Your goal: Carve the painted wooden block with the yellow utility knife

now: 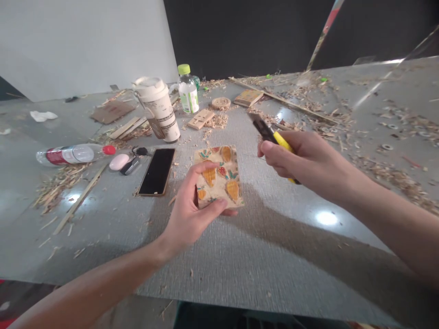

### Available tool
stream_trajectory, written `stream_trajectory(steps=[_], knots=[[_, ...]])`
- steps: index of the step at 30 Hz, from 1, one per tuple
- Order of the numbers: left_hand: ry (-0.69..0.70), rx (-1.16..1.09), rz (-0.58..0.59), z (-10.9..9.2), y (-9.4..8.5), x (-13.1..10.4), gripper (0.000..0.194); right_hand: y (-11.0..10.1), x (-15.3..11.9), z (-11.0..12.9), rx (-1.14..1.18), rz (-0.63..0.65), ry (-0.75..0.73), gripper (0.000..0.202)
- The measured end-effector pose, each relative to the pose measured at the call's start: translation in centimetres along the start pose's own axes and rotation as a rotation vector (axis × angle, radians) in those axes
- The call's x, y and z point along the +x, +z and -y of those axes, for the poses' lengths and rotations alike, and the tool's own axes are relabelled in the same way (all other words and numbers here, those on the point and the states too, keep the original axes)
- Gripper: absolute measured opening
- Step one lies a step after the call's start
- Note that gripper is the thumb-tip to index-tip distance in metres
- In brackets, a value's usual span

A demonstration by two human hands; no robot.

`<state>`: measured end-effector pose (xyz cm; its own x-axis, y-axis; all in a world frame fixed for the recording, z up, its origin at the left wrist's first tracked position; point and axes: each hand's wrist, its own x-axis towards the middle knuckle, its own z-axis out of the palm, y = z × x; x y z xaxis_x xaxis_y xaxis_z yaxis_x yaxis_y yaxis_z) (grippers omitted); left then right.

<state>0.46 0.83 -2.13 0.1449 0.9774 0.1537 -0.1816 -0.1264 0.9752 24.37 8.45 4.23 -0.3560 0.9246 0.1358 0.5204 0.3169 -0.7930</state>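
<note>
A flat, roughly square wooden piece (222, 185) with painted carrots or pineapples and a strawberry lies in front of me. My left hand (197, 201) grips it from the left, thumb along its near edge and a finger across its face. Off to the right and apart from the piece, my right hand (295, 157) is closed around a yellow and black utility knife (281, 139). The knife's blade end points up and to the left, over the table. Part of its handle is hidden by my fingers.
Left of my left hand lies a phone (157, 171), with a plastic bottle (75, 154) on its side beyond. A lidded cup (159, 109), a green-capped bottle (188, 91) and a carved wooden block (200, 119) stand farther back. Wood shavings (394, 178) litter the grey table (219, 260).
</note>
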Motion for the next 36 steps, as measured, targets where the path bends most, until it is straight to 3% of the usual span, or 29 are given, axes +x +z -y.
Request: stream_trajectory(steps=[2,7,11,19,36], knots=[[0.013,0.022,-0.032,-0.1,0.0,-0.1,0.048,-0.4,-0.4,0.7,-0.196,0.035,-0.057,0.054],[0.08,0.137,-0.084,0.1,-0.2,-0.2,0.062,-0.1,-1.8,1.5,-0.498,0.19,-0.256,0.058],[0.125,0.152,-0.063,0.2,-0.3,-0.4,0.065,1.2,-2.7,1.4,-0.636,0.223,-0.275,0.06],[0.242,0.22,-0.053,0.1,-0.1,-0.5,0.068,2.4,-3.3,2.0,-0.66,0.218,-0.291,0.055],[0.266,0.391,-0.05,0.3,-0.6,-0.6,0.067,2.7,-3.3,2.2,-0.724,0.246,-0.252,0.062]])
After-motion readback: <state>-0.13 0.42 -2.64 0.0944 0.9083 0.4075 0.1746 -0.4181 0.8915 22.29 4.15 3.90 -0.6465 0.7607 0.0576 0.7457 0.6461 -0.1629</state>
